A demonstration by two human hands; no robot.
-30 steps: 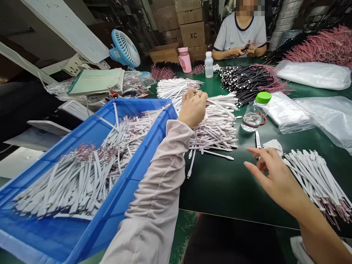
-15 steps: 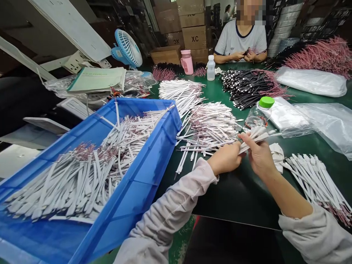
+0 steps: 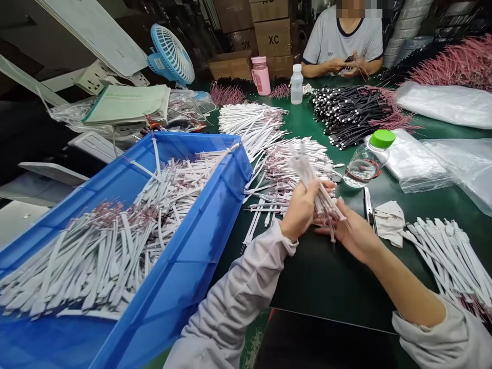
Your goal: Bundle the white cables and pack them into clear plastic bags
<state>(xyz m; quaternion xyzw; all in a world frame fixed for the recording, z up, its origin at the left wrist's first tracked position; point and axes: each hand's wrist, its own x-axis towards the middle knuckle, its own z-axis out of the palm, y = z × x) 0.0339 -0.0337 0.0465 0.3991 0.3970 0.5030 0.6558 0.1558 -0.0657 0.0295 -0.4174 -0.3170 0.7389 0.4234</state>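
The left hand [image 3: 302, 207] is gripping a small bundle of white cables [image 3: 313, 187], its fingers curled around the stems so that the connector ends are fanning up and away above the knuckles. The right hand [image 3: 353, 233] is lying just below and to the right of it, palm up and fingers spread loosely, cradling the lower ends of the same bundle; a few cable tips are poking down past its fingertips. The two hands are touching around the bundle, above the dark green table [image 3: 319, 271].

Just beyond the left fingers a loose heap of white cables [image 3: 292, 159] is lying on the table, some strands trailing toward the left wrist. Left of that wrist a blue plastic crate [image 3: 192, 266] is sitting tilted, filled with more white cables. Right of the right fingers a crumpled white cloth [image 3: 390, 220] is lying, with a metal tool [image 3: 369, 205] just beside it, and further right a row of sorted white cables [image 3: 449, 256]. Beyond the right fingers a clear bottle with a green cap [image 3: 368, 158] is lying on its side. Far across the table another person [image 3: 346, 41] is handling black cables [image 3: 349, 113].
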